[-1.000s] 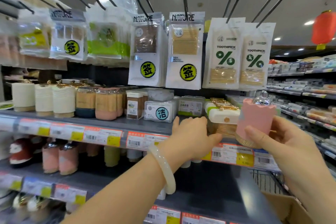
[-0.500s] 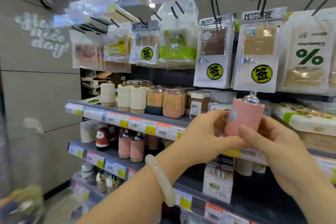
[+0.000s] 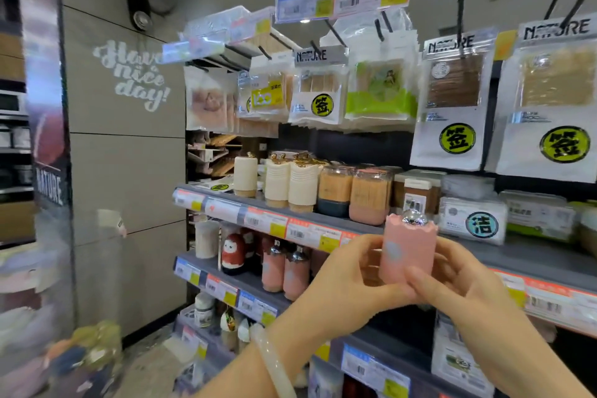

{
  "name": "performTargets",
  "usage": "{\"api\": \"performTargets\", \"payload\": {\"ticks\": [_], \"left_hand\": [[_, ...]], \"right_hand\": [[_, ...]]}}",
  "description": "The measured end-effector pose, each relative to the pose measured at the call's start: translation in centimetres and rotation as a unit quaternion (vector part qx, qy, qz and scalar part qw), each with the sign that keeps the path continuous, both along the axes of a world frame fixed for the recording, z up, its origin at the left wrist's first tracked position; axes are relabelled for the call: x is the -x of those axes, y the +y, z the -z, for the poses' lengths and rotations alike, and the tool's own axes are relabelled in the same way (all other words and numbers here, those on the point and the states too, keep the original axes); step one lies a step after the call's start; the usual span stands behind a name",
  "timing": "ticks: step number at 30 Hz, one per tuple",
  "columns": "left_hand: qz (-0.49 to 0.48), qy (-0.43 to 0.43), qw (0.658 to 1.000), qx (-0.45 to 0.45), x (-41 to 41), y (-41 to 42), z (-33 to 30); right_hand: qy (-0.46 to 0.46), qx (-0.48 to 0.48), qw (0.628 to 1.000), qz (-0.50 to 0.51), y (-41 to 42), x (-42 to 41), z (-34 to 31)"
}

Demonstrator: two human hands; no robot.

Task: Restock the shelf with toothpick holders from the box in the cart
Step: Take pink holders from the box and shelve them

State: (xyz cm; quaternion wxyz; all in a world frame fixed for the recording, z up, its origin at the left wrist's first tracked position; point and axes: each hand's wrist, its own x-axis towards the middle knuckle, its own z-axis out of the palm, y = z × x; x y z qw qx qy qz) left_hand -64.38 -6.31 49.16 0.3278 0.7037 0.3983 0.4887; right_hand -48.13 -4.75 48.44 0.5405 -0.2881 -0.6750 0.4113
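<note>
A pink toothpick holder [image 3: 408,249] with a silver knob on top is held upright in front of the shelves. My left hand [image 3: 349,281] grips its left side and base. My right hand [image 3: 458,287] pinches its lower right side. Two matching pink holders [image 3: 284,271] stand on the second shelf [image 3: 245,281], down and to the left of my hands. The box and the cart are out of view.
The upper shelf [image 3: 323,220] carries cream, tan and pink toothpick jars and white boxes. Toothpick packets [image 3: 452,100] hang on hooks above. A red doll-shaped holder [image 3: 233,254] stands beside the pink ones. A grey wall panel [image 3: 126,171] closes the left side.
My view has swung left along the shelves. My left hand left the shelf edge and joined my right hand on the pink holder, which now sits lower before the second shelf.
</note>
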Motion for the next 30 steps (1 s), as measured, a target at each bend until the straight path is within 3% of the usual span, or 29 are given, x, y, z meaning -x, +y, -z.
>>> {"api": "performTargets", "payload": {"ticks": [8, 20, 30], "left_hand": [[-0.081, -0.070, 0.994, -0.036, 3.5, -0.4, 1.2], [-0.142, -0.085, 0.984, -0.064, 3.4, -0.2, 3.5], [-0.167, -0.104, 0.979, 0.046, 2.2, -0.6, 10.1]], "right_hand": [[0.016, 0.028, 0.999, 0.002, -0.1, 4.8, 0.2], [0.023, 0.032, 0.998, 0.038, 0.2, 6.4, 1.8], [-0.005, 0.124, 0.992, 0.039, 0.5, 5.9, 8.6]]}}
